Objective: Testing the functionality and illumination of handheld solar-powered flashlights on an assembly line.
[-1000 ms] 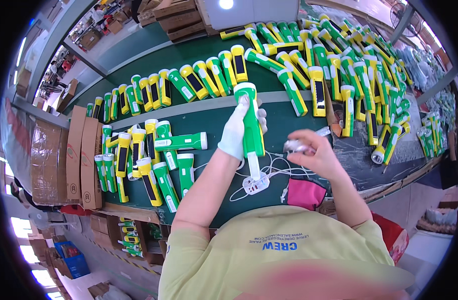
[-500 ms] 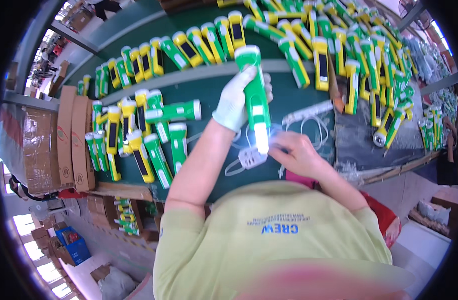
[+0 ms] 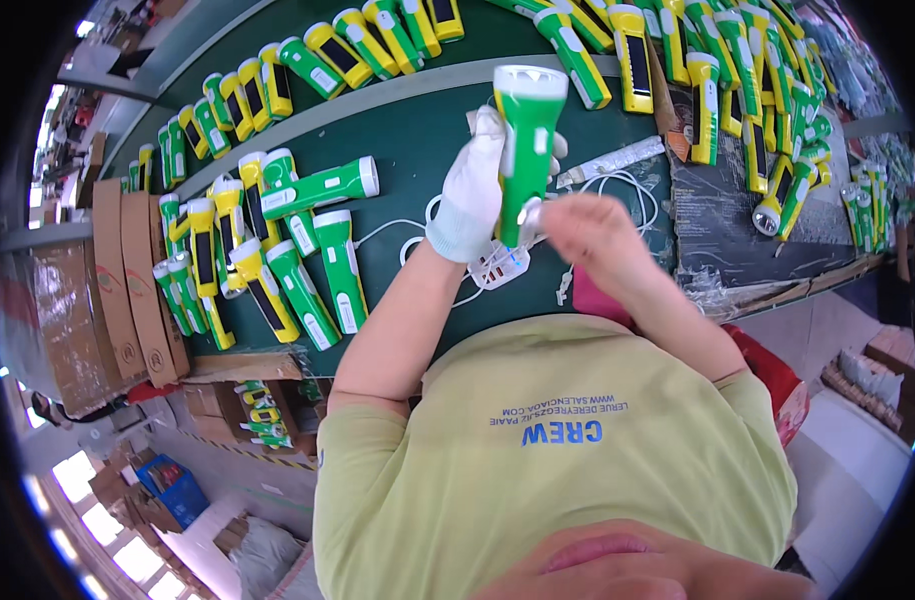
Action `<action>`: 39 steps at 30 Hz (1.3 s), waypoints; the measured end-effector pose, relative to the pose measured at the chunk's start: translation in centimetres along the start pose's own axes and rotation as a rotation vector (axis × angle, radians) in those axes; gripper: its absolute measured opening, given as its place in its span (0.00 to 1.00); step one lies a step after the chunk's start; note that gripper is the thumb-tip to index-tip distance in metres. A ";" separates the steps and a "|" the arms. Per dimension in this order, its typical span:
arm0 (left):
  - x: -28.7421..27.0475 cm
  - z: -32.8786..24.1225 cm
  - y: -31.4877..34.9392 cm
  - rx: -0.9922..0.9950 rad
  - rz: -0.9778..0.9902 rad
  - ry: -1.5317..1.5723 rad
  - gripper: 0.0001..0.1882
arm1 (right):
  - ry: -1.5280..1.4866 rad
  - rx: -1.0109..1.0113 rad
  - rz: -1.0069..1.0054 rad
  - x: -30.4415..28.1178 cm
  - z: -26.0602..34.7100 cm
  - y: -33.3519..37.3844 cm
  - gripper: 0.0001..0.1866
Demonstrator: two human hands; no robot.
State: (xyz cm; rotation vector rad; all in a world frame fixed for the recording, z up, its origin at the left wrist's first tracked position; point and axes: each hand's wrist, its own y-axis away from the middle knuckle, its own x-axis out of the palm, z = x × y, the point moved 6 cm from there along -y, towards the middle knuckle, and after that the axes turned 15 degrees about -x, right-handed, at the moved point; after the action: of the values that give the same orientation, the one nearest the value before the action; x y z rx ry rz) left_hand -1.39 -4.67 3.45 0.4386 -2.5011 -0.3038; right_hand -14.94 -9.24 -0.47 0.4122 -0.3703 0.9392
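My left hand [image 3: 474, 180], in a white glove, is closed around a green flashlight [image 3: 527, 150] above the table. The flashlight's white-rimmed head points away from me and its tail toward me. My right hand [image 3: 599, 238] is bare and smeared by motion. Its fingers pinch at the tail, by a small whitish piece [image 3: 529, 212] too blurred to name. Below the tail, a white multi-port charging block [image 3: 499, 266] with a blue glow lies on the table, white cables [image 3: 632, 190] beside it.
Green and yellow flashlights [image 3: 322, 190] cluster at left, more line a far ledge [image 3: 327, 105], and a large heap [image 3: 767, 100] fills the right. Brown cartons [image 3: 117, 280] stand at the left edge. A white strip [image 3: 612, 162] lies behind my right hand.
The flashlight's bright white light near the tail no longer shows. My right hand has moved up against the tail, and the view has shifted, with the table things higher in the picture.
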 end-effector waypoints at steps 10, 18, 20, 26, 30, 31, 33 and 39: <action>1.3 1.2 1.4 -0.158 -0.014 0.206 0.37 | 0.529 -0.576 0.088 1.3 9.2 -2.4 0.06; 1.5 -0.2 3.1 0.240 -0.078 -0.031 0.25 | 0.767 -0.739 0.142 3.5 11.2 -0.8 0.04; 1.8 0.0 3.7 0.221 -0.191 -0.080 0.24 | 0.886 -0.832 0.163 4.3 11.5 -0.5 0.04; 3.1 0.6 3.4 -0.147 0.107 0.133 0.47 | 0.660 -0.567 0.205 0.8 8.0 -2.6 0.06; 3.2 -1.1 3.3 0.098 0.004 0.165 0.42 | 0.458 -0.432 -0.350 -7.4 6.0 -4.9 0.12; 2.8 -1.9 3.8 0.190 -0.099 0.093 0.37 | 0.437 -0.503 -0.365 -7.8 6.4 -4.1 0.13; 1.0 -1.5 2.6 0.175 -0.132 0.109 0.30 | 0.632 -0.445 -0.181 -6.7 7.6 -2.5 0.13; 4.0 0.3 2.2 0.239 -0.131 -0.246 0.23 | 0.811 -0.422 0.222 1.8 5.9 0.3 0.30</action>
State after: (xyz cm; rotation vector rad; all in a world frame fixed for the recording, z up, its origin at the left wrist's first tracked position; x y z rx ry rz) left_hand -5.19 -4.05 5.90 0.7008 -2.7672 -0.1135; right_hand -14.96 -10.71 5.51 -0.4088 0.1386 1.1287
